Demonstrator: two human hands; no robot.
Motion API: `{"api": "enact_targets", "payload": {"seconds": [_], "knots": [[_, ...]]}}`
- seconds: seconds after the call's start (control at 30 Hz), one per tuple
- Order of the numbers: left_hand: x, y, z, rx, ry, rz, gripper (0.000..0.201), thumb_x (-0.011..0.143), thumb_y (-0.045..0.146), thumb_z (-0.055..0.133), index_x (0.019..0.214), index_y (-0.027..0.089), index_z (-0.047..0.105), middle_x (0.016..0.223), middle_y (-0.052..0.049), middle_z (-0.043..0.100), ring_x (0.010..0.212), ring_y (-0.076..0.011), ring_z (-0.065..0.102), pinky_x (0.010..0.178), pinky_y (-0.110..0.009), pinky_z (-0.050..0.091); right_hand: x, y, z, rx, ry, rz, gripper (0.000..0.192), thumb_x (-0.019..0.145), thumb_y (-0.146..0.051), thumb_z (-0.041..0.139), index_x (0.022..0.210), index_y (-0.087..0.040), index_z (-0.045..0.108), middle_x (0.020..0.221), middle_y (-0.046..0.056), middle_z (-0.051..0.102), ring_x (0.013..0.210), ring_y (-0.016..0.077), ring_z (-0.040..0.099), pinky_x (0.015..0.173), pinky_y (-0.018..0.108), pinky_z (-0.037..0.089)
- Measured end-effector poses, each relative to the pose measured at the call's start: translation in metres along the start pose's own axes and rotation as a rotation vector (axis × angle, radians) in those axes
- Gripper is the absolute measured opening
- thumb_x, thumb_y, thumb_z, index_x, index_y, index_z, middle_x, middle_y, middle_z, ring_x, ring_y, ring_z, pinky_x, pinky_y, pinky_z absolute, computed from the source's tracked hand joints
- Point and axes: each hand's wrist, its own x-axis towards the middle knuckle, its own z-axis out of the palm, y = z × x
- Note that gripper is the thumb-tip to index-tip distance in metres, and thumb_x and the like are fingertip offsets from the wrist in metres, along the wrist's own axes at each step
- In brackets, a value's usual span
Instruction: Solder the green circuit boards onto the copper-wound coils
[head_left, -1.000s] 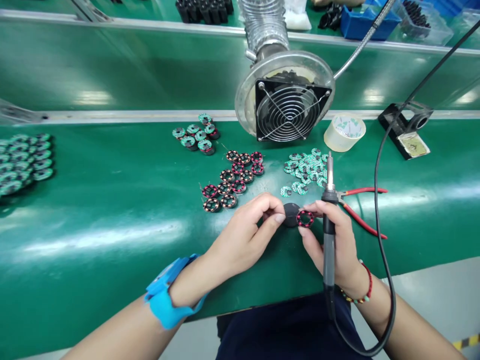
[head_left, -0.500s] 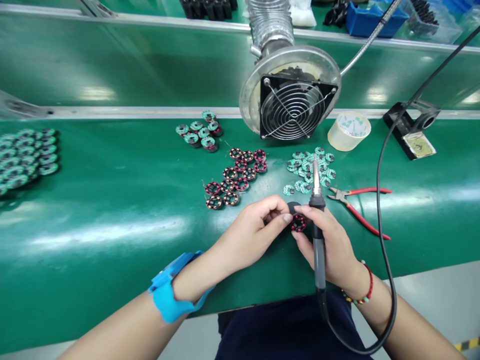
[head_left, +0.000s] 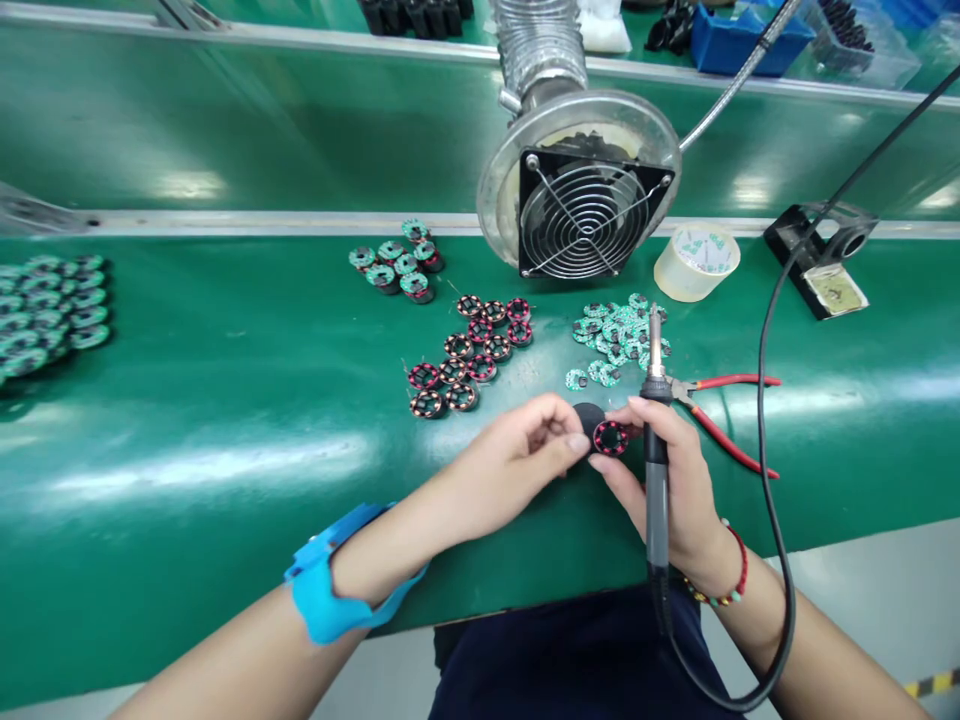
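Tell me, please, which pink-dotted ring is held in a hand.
It is the ring in the right hand, which also holds the soldering iron; the other pink-dotted rings rest on the green bench.

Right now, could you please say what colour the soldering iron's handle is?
The handle is black above and grey below, clearest in the head view.

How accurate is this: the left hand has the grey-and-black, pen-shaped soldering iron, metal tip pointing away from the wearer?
Wrong hand: the head view shows the right hand, not the left hand, holding the grey-and-black, pen-shaped soldering iron. Its metal tip does point away, as stated.
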Motion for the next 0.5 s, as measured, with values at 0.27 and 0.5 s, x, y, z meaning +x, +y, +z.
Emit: {"api": "enact_targets", "payload": {"seconds": [0.27, 0.5], "knots": [[0.002, -0.001, 0.007, -0.162, -0.129, -0.126, 0.024, 0.083, 0.041, 0.056, 0.081, 0.019, 0.049, 0.069, 0.005, 0.048, 0.062, -0.0107, 0.047, 0.061, -0.026, 0.040, 0.001, 0.001, 0.002, -0.040, -0.027, -0.009, 0.048, 0.094, -0.028, 0.061, 0.138, -0.027, 0.041, 0.100, 0.007, 0.066, 0.086, 0.0205, 0.068, 0.070, 0.034, 0.060], [-0.003, 0.004, -0.007, 0.326, 0.002, 0.230, 0.014, 0.090, 0.021, 0.048, 0.080, 0.018, 0.058, 0.080, 0.000, 0.055, 0.074, -0.0134, 0.051, 0.068, -0.027, 0.039, 0.001, 0.001, 0.000, -0.053, -0.191, -0.035, 0.047, 0.092, -0.023, 0.060, 0.136, -0.024, 0.042, 0.106, 0.009, 0.070, 0.090, 0.0246, 0.069, 0.074, 0.040, 0.059]]}}
